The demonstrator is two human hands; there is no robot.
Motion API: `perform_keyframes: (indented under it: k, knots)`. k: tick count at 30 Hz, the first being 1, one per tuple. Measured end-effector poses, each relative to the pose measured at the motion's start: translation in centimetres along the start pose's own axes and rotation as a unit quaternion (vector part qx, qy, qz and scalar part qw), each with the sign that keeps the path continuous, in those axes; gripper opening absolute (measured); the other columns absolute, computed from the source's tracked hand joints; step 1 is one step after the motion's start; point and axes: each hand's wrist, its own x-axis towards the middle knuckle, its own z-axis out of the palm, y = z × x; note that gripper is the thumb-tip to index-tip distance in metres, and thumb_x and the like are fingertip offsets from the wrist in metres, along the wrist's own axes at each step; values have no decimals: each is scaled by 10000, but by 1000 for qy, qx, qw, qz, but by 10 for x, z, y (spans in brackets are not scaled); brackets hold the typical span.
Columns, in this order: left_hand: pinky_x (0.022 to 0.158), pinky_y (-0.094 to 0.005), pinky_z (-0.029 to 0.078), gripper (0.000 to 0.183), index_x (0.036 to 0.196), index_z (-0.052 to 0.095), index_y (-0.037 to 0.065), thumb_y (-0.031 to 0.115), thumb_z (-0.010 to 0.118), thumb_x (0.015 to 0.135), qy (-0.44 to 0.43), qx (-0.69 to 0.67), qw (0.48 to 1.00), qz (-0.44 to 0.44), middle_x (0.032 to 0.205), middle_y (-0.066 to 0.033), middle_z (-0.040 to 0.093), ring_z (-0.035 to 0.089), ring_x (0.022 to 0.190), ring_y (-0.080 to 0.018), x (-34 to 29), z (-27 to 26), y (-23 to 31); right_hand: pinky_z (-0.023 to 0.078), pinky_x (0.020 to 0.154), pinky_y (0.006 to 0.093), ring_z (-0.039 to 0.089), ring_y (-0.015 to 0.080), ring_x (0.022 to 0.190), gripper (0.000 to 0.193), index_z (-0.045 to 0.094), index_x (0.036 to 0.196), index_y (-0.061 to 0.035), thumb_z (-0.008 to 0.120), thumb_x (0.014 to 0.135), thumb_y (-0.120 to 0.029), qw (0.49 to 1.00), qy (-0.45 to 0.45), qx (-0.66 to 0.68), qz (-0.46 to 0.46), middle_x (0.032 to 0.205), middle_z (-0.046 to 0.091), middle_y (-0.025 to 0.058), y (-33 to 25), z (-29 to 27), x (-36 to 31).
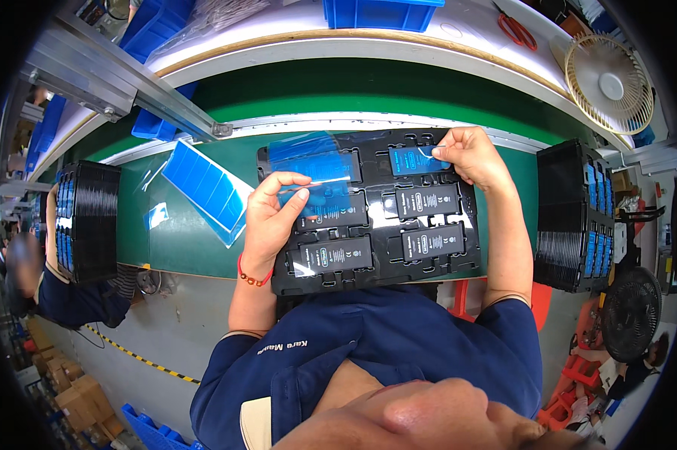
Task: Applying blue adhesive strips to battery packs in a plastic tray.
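Film (404,166): blue, over the upper-right battery (419,160) in the black tray (398,279); seemingly being positioned.
Left hand (272,214): pinching a clear-bluish sheet (328,196).
Right hand (473,157): pinching at the film's corner.
Next move: probably calls for careful alignment.

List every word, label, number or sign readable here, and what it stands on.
Wording isn't copied out here; only its places are given.
Flat black packs in black tray: white lettering and symbols, finest print too small to read.
Navy shirt: white lettering on its front.
Brown cartons: any print unreadable.
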Motion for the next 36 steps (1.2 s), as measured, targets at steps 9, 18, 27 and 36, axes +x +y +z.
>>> perform_keyframes:
  k: [9,18,27,36]
  knots:
    - [629,-260,592,134,1002,594,-8,-25,591,870,3,9,1000,3,1002,-72,590,605,863,-120,0,2,2,414,461,280,529,117,484,127,610,738,-7,723,756,-63,988,55,-130,-58,554,570,25,1,9,-10]
    - [675,-252,573,127,991,612,-12,-28,597,866,0,23,999,22,986,-61,605,581,905,-115,-1,-3,-4,457,773,295,574,166,891,104,597,791,-16,694,774,-53,976,-89,-37,-195,923,594,69,-6,15,-33]
    - [724,-236,542,121,981,622,-13,-19,612,860,0,61,997,53,976,-57,616,570,920,-111,-1,-1,0,394,383,190,509,58,456,186,567,752,-40,713,815,-138,991,-52,107,-60,658,578,21,9,-14,-14]
    - [818,-241,455,125,971,632,-13,-23,627,846,12,55,998,28,970,-60,642,580,919,-115,-1,-6,-8,240,302,199,382,30,338,160,585,706,-36,709,799,-78,997,-24,68,-34,483,496,-22,7,-7,-2]
